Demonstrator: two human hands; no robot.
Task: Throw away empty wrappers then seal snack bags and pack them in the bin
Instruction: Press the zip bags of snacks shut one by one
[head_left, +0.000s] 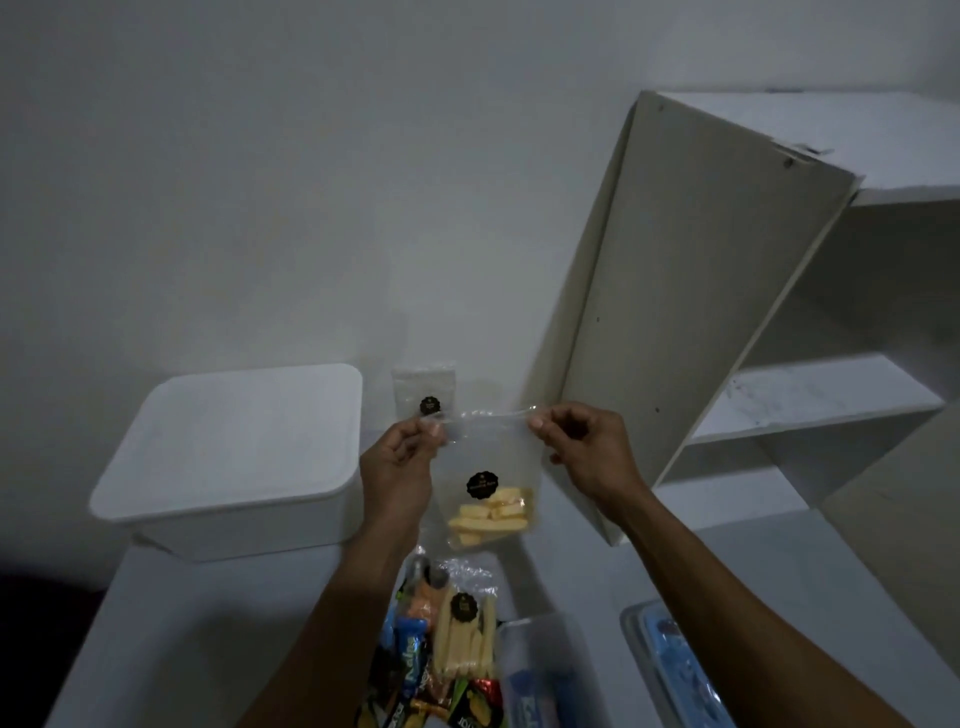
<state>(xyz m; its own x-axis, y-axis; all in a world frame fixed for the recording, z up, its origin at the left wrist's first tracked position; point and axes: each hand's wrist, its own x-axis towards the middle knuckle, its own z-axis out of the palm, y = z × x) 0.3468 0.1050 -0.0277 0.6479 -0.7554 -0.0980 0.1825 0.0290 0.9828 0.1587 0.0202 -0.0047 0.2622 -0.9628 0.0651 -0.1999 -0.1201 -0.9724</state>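
Observation:
I hold a clear zip bag (485, 467) with a round black sticker and yellow snack sticks in its bottom, up above the white table. My left hand (400, 467) pinches the bag's top left corner. My right hand (587, 452) pinches the top right corner, so the zip strip is stretched between them. A second clear bag (423, 389) with the same sticker leans against the wall behind. Below my arms lies a pile of snacks: a clear bag of pale sticks (465, 631) and several coloured wrappers (410, 670).
A white bin with a lid (234, 457) sits on the table to the left. A clear container (550, 670) and a blue-lidded box (670, 665) stand at the lower right. A white shelf unit (779, 332) rises on the right, against the wall.

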